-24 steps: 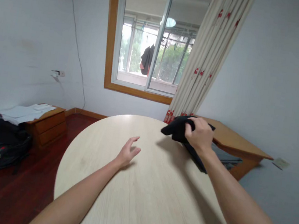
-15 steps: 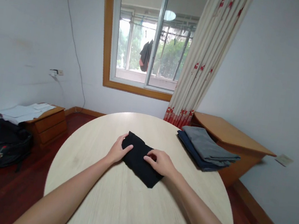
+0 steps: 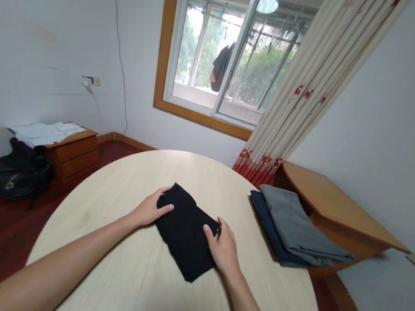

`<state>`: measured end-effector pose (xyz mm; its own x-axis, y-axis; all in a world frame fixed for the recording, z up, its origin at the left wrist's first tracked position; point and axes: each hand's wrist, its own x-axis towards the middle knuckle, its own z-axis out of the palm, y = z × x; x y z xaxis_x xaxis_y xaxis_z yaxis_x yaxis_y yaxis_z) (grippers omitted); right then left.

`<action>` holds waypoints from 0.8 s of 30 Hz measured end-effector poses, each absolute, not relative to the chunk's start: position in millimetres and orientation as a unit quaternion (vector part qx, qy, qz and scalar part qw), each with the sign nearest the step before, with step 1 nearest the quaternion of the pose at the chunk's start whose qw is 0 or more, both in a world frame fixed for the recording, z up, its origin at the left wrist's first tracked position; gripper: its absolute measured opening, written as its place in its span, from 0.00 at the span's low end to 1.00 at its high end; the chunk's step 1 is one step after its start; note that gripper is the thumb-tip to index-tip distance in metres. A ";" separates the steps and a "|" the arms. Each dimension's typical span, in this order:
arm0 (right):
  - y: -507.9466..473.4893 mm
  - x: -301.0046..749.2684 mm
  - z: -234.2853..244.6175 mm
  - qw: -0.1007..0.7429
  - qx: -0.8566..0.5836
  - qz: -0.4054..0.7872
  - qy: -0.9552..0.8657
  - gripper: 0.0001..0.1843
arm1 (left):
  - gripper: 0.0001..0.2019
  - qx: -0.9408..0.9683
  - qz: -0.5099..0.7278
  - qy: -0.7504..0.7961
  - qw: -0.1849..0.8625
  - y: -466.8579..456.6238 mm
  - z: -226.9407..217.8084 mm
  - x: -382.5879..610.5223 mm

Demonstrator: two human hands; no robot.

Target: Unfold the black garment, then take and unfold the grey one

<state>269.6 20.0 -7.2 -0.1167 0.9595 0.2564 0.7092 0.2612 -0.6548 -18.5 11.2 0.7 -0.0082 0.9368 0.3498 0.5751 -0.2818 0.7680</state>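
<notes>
A folded black garment (image 3: 183, 232) lies at a slant on the round table in front of me. My left hand (image 3: 150, 208) is at its left end, thumb on top and the other fingers round the edge, partly hidden. At the right edge, my right hand (image 3: 224, 245) has its thumb on the cloth and its fingers along the far side. The garment stays between thumb and fingers of both hands and looks flat on the table.
The round table (image 3: 118, 266) has a pale wood top. On its right side rests a stack of folded grey and navy clothes (image 3: 298, 225). Behind stands a brown desk (image 3: 339, 205). A low cabinet (image 3: 76, 152) with papers and a black bag (image 3: 19, 173) are at the left.
My right hand has gone from the top of the garment to its right edge, and its fingers have spread. The garment now shows wider and steeper. The camera view has tilted.
</notes>
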 end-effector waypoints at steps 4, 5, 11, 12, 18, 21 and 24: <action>18.4 268.9 -7.4 0.317 -0.580 0.190 -0.726 0.35 | 0.33 0.674 0.434 0.560 0.208 9.8 -0.1 -18.3; 18.6 269.3 -7.7 0.316 -0.579 0.193 -0.726 0.35 | 0.33 0.675 0.436 0.558 0.207 9.1 -0.9 -18.3; 22.0 273.4 -10.2 0.319 -0.572 0.204 -0.728 0.38 | 0.34 0.696 0.414 0.545 0.216 2.5 0.3 -23.3; 22.7 273.8 -10.4 0.320 -0.571 0.204 -0.728 0.38 | 0.34 0.701 0.406 0.543 0.219 1.6 1.4 -24.4; 30.1 272.9 -9.3 0.338 -0.556 0.199 -0.733 0.37 | 0.33 0.708 0.393 0.541 0.229 1.2 2.2 -25.1; 36.3 270.7 -10.0 0.350 -0.554 0.218 -0.723 0.36 | 0.31 0.699 0.407 0.545 0.220 4.0 -2.1 -21.1; 41.4 267.9 -13.5 0.372 -0.560 0.247 -0.698 0.34 | 0.30 0.692 0.419 0.552 0.201 6.9 -5.9 -16.4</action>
